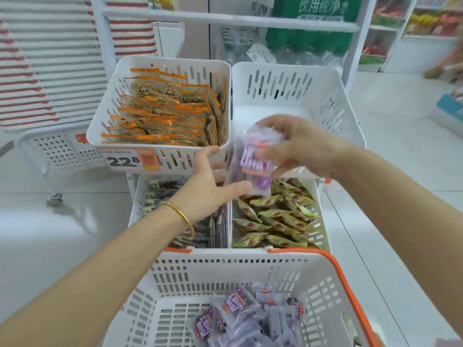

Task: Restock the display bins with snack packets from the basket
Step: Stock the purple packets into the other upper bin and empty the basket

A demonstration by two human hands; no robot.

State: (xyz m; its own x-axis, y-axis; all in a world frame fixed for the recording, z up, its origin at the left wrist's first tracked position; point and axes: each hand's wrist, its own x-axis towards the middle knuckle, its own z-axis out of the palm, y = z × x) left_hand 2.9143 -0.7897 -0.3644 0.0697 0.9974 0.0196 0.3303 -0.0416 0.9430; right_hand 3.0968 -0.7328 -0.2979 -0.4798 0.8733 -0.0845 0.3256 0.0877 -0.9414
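At the bottom of the frame, the white basket (pixel 225 274) holds loose purple packets (pixel 240 314). At mid-frame the right hand (pixel 300 144) curls its fingers round a held bunch (pixel 253 156) of them. The left hand (pixel 208 186) is beside it, fingers straight, gripping nothing. Behind, at upper right, stands a white bin (pixel 288 71).

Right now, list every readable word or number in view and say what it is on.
"22 8": price tag on the orange-packet bin.
"饮用纯净水": green pack behind the rack.
Purple packets in the right hand and basket: print too blurred.
Price tag's small print: too small.
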